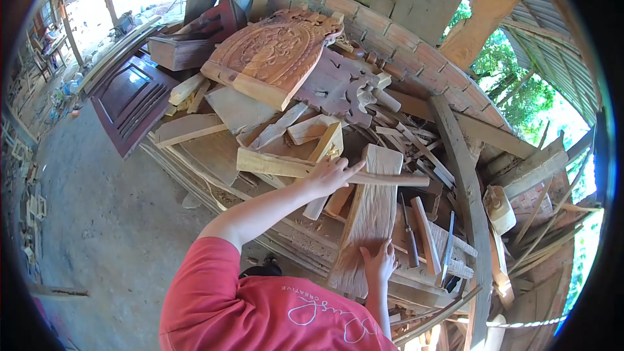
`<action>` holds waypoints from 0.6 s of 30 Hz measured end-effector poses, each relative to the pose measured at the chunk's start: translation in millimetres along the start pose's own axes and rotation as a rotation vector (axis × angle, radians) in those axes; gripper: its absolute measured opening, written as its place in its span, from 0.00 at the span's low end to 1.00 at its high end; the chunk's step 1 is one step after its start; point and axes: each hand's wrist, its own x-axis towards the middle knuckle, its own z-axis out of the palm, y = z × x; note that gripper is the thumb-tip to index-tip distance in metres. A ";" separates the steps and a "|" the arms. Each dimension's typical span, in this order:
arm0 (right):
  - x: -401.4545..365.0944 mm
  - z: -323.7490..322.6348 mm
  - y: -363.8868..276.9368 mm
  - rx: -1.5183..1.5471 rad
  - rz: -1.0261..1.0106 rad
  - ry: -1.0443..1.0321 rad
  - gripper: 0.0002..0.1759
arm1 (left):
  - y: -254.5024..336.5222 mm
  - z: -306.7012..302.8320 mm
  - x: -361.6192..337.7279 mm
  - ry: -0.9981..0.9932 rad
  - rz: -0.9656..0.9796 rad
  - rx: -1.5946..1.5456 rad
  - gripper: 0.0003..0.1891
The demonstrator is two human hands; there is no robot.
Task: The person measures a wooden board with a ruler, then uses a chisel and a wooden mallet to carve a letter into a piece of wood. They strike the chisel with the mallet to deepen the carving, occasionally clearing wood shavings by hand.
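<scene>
My left hand (333,174) is closed around the left end of a narrow wooden strip (406,181), its index finger stretched along the wood. This strip lies across the upper part of a wide, rough-grained wooden plank (369,214). At the plank's lower right edge, my right hand (379,262) grips it, thumb on the top face and fingers at the side. Just left of my left hand is an angled wooden frame piece (276,162). Right of the plank lie a dark-handled chisel (411,240), a wooden bar (426,237) and a thin metal blade (448,250).
A carved wooden panel (270,55) rests on piled timber at the back. A dark red panelled door piece (133,104) leans at the left. An upright post (461,182) and a plastic jug (499,210) stand to the right, before a brick wall (416,45).
</scene>
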 end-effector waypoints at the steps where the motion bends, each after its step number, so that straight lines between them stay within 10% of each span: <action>1: 1.4 -1.1 -0.5 0.006 -0.014 -0.007 0.50 | -3.1 -8.1 3.1 0.004 -0.073 -0.082 0.38; 18: 8.8 0.5 2.3 0.187 -0.024 -0.009 0.49 | -122.3 -11.4 91.0 0.204 -0.774 -0.267 0.33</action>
